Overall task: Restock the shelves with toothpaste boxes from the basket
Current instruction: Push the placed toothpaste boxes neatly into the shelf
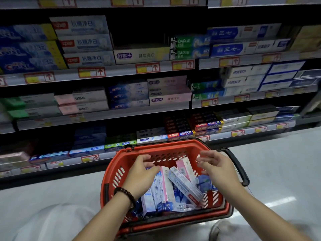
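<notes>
Low in the centre of the frame, the red plastic basket with slotted walls (121,164) is sitting on the pale grey glossy floor (278,162). Its black handle (240,168) is hanging down off its right side. The long card toothpaste boxes (166,186) are lying jumbled inside it, mostly white and blue. One pink box (184,166) is leaning up against the far wall.

Both hands are hovering over the basket, well apart. The left hand (140,173), with a dark beaded bracelet (126,193) on the wrist, is reaching in with its fingers loosely bent over the upper ends of the boxes. Whether they are touching the card is hard to call. The right hand (217,169) is hanging above the right side of the heap, fingers spread and slack, gripping nothing.

Behind the basket, the dark shop shelves (121,113) are filling the upper two thirds of the frame, tier over tier. Stacked toothpaste cartons are lying flat along them in blue, green, pink, red and white. Red-and-yellow price tags with arrows (91,72) are running along the pale shelf rails. The floor is catching a streak of light at the lower right, and the whole view is looking slightly blurred.
</notes>
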Action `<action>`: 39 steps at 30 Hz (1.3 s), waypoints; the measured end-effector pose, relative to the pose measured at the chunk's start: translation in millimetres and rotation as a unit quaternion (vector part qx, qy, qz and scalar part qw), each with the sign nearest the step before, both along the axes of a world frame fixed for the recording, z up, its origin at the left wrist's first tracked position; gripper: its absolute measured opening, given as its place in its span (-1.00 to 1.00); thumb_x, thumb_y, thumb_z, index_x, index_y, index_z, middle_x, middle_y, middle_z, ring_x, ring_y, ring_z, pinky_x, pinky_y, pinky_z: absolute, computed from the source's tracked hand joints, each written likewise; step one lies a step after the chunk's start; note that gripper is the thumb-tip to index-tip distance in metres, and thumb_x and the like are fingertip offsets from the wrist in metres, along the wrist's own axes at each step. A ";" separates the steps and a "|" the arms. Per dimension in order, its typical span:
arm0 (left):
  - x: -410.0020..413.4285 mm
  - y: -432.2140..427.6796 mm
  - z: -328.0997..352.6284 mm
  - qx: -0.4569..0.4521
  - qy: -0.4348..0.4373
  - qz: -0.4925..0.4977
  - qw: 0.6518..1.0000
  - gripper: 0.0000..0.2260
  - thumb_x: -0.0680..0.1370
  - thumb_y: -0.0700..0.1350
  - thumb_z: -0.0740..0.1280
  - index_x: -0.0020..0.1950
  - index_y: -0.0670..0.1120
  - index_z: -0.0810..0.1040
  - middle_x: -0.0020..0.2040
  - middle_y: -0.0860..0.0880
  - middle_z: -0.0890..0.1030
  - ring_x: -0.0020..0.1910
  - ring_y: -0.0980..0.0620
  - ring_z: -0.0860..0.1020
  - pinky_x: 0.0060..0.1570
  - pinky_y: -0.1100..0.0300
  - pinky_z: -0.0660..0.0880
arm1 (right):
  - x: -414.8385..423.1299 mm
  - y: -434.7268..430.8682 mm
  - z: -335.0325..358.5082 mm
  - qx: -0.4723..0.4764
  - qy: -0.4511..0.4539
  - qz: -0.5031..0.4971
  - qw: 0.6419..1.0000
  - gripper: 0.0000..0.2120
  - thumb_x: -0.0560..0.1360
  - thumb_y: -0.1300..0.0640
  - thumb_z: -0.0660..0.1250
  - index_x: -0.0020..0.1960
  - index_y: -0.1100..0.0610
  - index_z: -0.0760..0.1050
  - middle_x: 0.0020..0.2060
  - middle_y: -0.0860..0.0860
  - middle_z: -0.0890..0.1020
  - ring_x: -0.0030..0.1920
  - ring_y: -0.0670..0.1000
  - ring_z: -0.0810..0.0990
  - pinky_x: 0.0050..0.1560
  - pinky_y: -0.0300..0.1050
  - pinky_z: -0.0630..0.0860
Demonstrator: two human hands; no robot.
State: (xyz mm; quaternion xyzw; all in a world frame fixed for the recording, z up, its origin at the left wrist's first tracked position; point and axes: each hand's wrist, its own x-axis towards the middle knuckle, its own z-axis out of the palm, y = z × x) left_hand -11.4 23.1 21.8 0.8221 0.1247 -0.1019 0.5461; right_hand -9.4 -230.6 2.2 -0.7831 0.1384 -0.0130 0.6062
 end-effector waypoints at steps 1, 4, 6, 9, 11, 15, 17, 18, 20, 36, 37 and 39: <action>-0.4 -0.9 -1.4 0.006 0.003 -0.003 1.000 -0.53 0.62 -0.03 0.43 0.48 0.02 0.37 0.20 0.09 0.57 0.04 0.11 0.64 -0.01 0.12 0.65 | -0.1 -1.1 -3.6 -0.001 0.004 -0.002 1.000 -0.74 0.57 0.29 0.47 0.18 0.01 0.64 -0.07 -0.07 0.78 0.01 -0.04 0.76 0.12 0.12 0.70; -0.3 -4.2 -5.5 0.014 0.019 -0.009 1.000 -0.55 0.62 -0.03 0.42 0.48 0.02 0.37 0.21 0.08 0.56 0.04 0.02 0.66 0.01 0.02 0.67 | -0.3 -2.4 -13.0 -0.005 0.018 -0.009 1.000 -0.74 0.56 0.27 0.48 0.17 -0.01 0.65 -0.06 -0.08 0.78 0.00 -0.05 0.76 0.17 0.19 0.67; 0.2 -6.5 -8.9 0.011 0.029 -0.012 0.999 -0.56 0.63 -0.04 0.40 0.48 0.01 0.36 0.22 0.06 0.57 0.06 -0.03 0.67 0.00 0.00 0.65 | 0.9 -0.9 -16.3 -0.011 0.029 -0.007 0.999 -0.75 0.56 0.27 0.47 0.15 -0.02 0.65 -0.07 -0.08 0.78 -0.01 -0.03 0.76 0.15 0.20 0.68; 0.5 -11.0 -15.0 0.010 0.040 -0.021 0.999 -0.55 0.64 -0.04 0.39 0.49 -0.01 0.35 0.22 0.03 0.57 0.05 0.04 0.64 0.00 0.06 0.63 | 5.5 2.8 -15.7 -0.023 0.044 0.003 0.999 -0.76 0.55 0.28 0.47 0.13 0.00 0.65 -0.12 -0.09 0.78 -0.06 0.01 0.76 0.09 0.18 0.70; 0.6 -14.3 -18.7 0.011 0.049 -0.025 0.998 -0.55 0.64 -0.03 0.39 0.49 -0.01 0.35 0.19 0.04 0.58 0.05 -0.02 0.66 -0.01 0.03 0.63 | 9.0 5.0 -14.8 -0.034 0.052 0.015 0.998 -0.76 0.54 0.27 0.47 0.12 0.00 0.64 -0.12 -0.09 0.78 -0.08 0.02 0.76 0.08 0.16 0.70; 6.5 -26.4 -30.6 -0.002 0.077 -0.035 0.996 -0.55 0.63 -0.05 0.39 0.49 -0.03 0.34 0.14 0.03 0.58 0.01 -0.02 0.65 0.00 0.01 0.63 | 12.5 7.0 -22.1 -0.047 0.086 0.026 0.995 -0.77 0.52 0.24 0.48 0.11 0.00 0.65 -0.12 -0.04 0.78 -0.06 0.01 0.76 0.11 0.18 0.69; 9.8 -35.2 -38.2 -0.029 0.098 -0.031 0.994 -0.55 0.62 -0.08 0.39 0.48 -0.05 0.35 0.14 0.00 0.58 -0.05 -0.02 0.61 -0.05 0.05 0.61 | 11.7 8.6 -28.6 -0.056 0.104 0.029 0.993 -0.79 0.52 0.22 0.48 0.12 0.01 0.64 -0.11 0.00 0.77 -0.06 0.03 0.75 0.14 0.20 0.68; 11.8 -39.5 -42.5 -0.044 0.112 -0.023 0.992 -0.56 0.62 -0.09 0.39 0.47 -0.05 0.36 0.13 -0.01 0.58 -0.07 -0.02 0.60 -0.07 0.06 0.60 | 11.4 9.4 -31.9 -0.059 0.112 0.031 0.992 -0.80 0.52 0.21 0.49 0.12 0.01 0.64 -0.11 0.01 0.77 -0.05 0.04 0.75 0.15 0.20 0.68; 16.7 -47.6 -51.8 -0.051 0.136 -0.012 0.989 -0.61 0.62 -0.10 0.39 0.41 -0.03 0.37 0.06 -0.02 0.59 -0.08 -0.02 0.57 -0.04 0.03 0.62 | 11.8 9.9 -38.6 -0.065 0.133 0.032 0.988 -0.79 0.52 0.20 0.49 0.13 0.03 0.63 -0.10 0.02 0.75 -0.05 0.05 0.74 0.14 0.19 0.68; 86.0 -88.1 -132.2 -0.091 0.227 0.047 0.968 -0.73 0.38 -0.10 0.44 -0.17 0.01 0.33 -0.19 -0.11 0.40 -0.27 -0.08 0.40 -0.20 -0.02 0.37 | 25.2 35.0 -86.3 -0.316 0.210 0.155 0.912 -0.67 0.58 0.19 0.34 0.33 0.16 0.46 0.18 0.14 0.61 0.08 0.12 0.65 0.01 0.00 0.66; 87.8 -89.9 -134.0 -0.097 0.227 0.055 0.968 -0.73 0.43 -0.11 0.45 -0.17 0.01 0.33 -0.15 -0.13 0.45 -0.23 -0.09 0.45 -0.20 0.00 0.42 | 26.2 36.5 -89.4 -0.326 0.211 0.158 0.908 -0.67 0.57 0.19 0.35 0.32 0.16 0.46 0.19 0.15 0.60 0.10 0.14 0.65 0.06 0.04 0.67; 90.4 -92.8 -135.8 -0.108 0.235 0.068 0.964 -0.79 0.51 -0.17 0.43 -0.13 -0.05 0.37 -0.19 -0.12 0.45 -0.27 -0.08 0.47 -0.25 0.10 0.44 | 27.1 39.1 -94.5 -0.340 0.217 0.169 0.899 -0.66 0.56 0.19 0.38 0.31 0.16 0.44 0.22 0.16 0.58 0.13 0.17 0.65 0.10 0.07 0.67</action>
